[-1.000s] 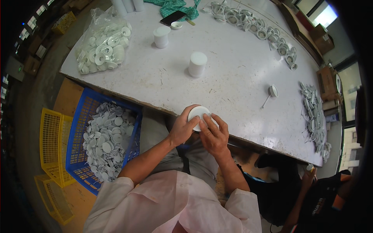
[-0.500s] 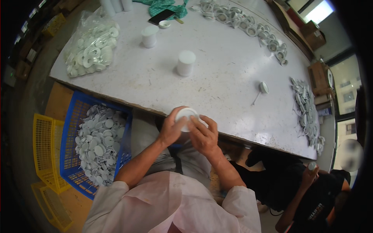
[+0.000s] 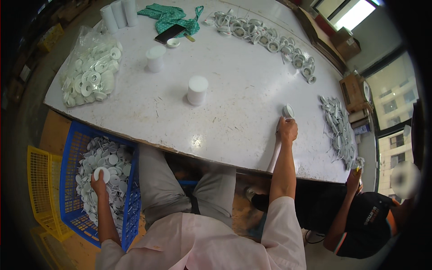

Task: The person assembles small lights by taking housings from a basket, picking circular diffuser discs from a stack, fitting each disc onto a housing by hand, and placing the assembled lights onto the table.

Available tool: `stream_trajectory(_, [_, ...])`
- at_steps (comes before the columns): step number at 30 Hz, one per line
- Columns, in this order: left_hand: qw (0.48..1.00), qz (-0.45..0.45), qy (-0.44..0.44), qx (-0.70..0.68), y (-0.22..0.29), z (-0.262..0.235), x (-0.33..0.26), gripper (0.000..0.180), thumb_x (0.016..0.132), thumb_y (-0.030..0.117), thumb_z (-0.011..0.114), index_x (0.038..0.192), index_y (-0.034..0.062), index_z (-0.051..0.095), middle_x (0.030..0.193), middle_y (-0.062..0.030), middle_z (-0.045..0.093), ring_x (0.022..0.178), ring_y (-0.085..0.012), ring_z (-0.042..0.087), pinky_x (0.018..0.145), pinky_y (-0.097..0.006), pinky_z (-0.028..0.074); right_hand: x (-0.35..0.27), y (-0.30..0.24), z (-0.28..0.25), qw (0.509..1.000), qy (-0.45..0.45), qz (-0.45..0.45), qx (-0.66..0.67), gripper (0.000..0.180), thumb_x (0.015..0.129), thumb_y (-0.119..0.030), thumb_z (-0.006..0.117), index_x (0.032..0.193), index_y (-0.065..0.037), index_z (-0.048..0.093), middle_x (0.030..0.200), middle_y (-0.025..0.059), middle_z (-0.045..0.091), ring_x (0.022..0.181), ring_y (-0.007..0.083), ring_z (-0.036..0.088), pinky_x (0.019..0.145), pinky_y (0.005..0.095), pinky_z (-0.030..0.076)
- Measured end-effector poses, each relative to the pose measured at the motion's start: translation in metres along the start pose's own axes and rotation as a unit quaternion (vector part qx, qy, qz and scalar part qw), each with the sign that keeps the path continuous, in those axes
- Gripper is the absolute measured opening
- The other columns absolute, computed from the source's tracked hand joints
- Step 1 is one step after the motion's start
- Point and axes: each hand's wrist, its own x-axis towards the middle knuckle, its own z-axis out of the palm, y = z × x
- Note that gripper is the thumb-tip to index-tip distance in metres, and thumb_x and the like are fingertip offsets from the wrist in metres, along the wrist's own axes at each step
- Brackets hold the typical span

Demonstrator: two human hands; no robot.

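My left hand [image 3: 98,183] reaches down into a blue basket [image 3: 71,148] on the floor to my left. Its fingers are closed on one white round disc [image 3: 101,173] taken from the heap of many like discs [image 3: 112,157]. Out on the white table [image 3: 234,90], my right hand [image 3: 287,129] grips the stem of a small white cup-headed tool [image 3: 288,110]. The tool's round head pokes out just beyond the fingers.
On the table are a clear bag of white rings [image 3: 90,74], two stacks of white caps [image 3: 197,90] [image 3: 155,58], a phone [image 3: 170,33] on green cloth, a row of round parts [image 3: 270,40] and a heap of flat white pieces [image 3: 338,132]. A yellow crate [image 3: 38,189] stands by the basket. Another person [image 3: 360,216] sits at the right.
Both hands held one white round part together in front of me. Now they are apart: the left has gone down into the basket, the right out to the tool on the table.
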Motion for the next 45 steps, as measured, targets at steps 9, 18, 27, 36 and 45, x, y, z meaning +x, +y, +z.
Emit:
stream_trajectory(9, [0.992, -0.056, 0.101, 0.058, -0.153, -0.136, 0.118, 0.042, 0.089, 0.026, 0.048, 0.117, -0.0037, 0.056, 0.107, -0.0167, 0.062, 0.095, -0.0307, 0.06, 0.084, -0.037, 0.046, -0.015, 0.005, 0.011, 0.998, -0.002, -0.055, 0.038, 0.032, 0.082, -0.032, 0.058, 0.091, -0.003, 0.068, 0.093, 0.0171, 0.068, 0.088, 0.0351, 0.064, 0.079, 0.0416, 0.049])
stream_trajectory(18, [0.991, -0.042, 0.129, 0.014, -0.198, -0.182, 0.144, 0.038, 0.082, 0.008, 0.05, 0.117, -0.0078, 0.053, 0.106, -0.0208, 0.061, 0.093, -0.032, 0.061, 0.082, -0.04, 0.047, -0.084, 0.009, 0.0, 0.988, 0.013, -0.132, 0.076, 0.022, 0.085, -0.023, 0.058, 0.091, -0.003, 0.065, 0.087, 0.016, 0.065, 0.081, 0.033, 0.062, 0.076, 0.0415, 0.048])
stream_trajectory(27, [0.957, 0.192, 0.127, 0.176, -0.167, -0.096, 0.095, 0.028, 0.086, 0.005, 0.053, 0.113, -0.0009, 0.057, 0.102, -0.0116, 0.065, 0.085, -0.0228, 0.066, 0.071, -0.031, 0.05, -0.083, 0.016, -0.001, 0.969, 0.05, -0.223, 0.094, 0.017, 0.086, -0.017, 0.057, 0.091, -0.002, 0.062, 0.084, 0.0149, 0.063, 0.077, 0.0291, 0.061, 0.071, 0.0383, 0.048])
stream_trajectory(36, [0.777, 0.117, -0.579, -0.217, 0.133, 0.152, -0.213, 0.071, 0.078, -0.002, 0.067, 0.138, 0.0006, 0.03, 0.141, -0.0191, 0.039, 0.125, -0.0275, 0.045, 0.089, -0.033, 0.046, -0.194, -0.045, -0.026, 0.773, -0.296, -0.08, 0.556, 0.013, 0.092, -0.019, 0.057, 0.086, -0.008, 0.058, 0.07, -0.0028, 0.053, 0.06, 0.0034, 0.044, 0.054, 0.017, 0.034])
stream_trajectory(45, [0.844, 0.282, -0.437, -0.134, 0.178, 0.198, -0.239, 0.072, 0.068, 0.013, 0.081, 0.127, -0.001, 0.041, 0.116, -0.0124, 0.055, 0.107, -0.0198, 0.055, 0.091, -0.033, 0.046, -0.292, -0.085, -0.029, 0.674, -0.486, -0.143, 0.537, 0.01, 0.092, -0.013, 0.059, 0.091, -0.003, 0.058, 0.076, -0.002, 0.057, 0.066, 0.0048, 0.05, 0.061, 0.0197, 0.041])
